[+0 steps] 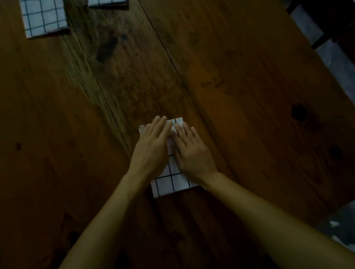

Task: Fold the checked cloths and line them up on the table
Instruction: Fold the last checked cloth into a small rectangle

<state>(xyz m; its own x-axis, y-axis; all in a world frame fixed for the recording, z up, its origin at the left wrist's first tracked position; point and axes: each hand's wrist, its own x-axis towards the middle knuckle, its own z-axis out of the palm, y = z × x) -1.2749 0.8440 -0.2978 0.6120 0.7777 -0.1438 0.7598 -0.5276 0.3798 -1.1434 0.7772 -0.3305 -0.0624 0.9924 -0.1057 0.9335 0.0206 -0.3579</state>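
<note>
Both hands, left (151,147) & right (191,152), lie flat w/ fingers straight, side by side on the white black-checked folded cloth (171,183), prob pressing the crease flat on the brown wooden tabletop (244,86); three folded checked cloths (43,14) sit in a row well beyond the fingertips

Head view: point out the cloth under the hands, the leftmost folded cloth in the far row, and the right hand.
cloth under the hands (169,185): head view, near edge.
leftmost folded cloth (43,15): head view, middle.
right hand (193,153): head view, back of hand.
</note>
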